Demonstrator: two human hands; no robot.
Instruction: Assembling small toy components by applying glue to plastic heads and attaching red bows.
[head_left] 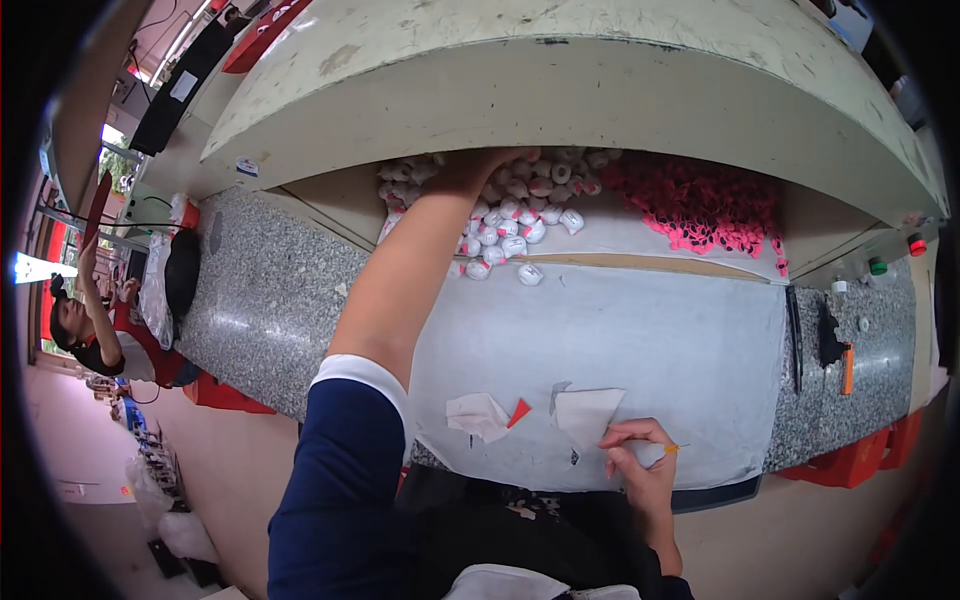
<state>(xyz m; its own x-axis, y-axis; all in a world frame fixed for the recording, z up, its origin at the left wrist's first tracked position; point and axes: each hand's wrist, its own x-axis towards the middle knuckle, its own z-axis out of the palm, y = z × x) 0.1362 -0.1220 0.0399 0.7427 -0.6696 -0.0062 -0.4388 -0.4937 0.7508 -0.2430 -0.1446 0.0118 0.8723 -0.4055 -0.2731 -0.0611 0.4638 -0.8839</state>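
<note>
My left arm [410, 270] stretches forward under the overhanging shelf into a heap of small white rounded pieces [510, 225] with pink marks. Most of my left hand [492, 158] is hidden by the shelf edge and the pieces, so its fingers do not show. Low on the white sheet [610, 330], my right hand [640, 455] is closed round a small white object [650, 454] with a thin yellow tip, its kind unclear. Beside those fingers lies a cream cloth piece [588, 412]. Further left are another crumpled cream cloth [478, 416] and a small red scrap [519, 411].
Pink pieces with black marks [705, 210] fill the compartment's right side. The beige shelf [560, 95] overhangs it. On the speckled worktop [260, 290], an orange-handled tool [847, 368] and black rod [796, 340] lie right. Another person [120, 340] sits far left.
</note>
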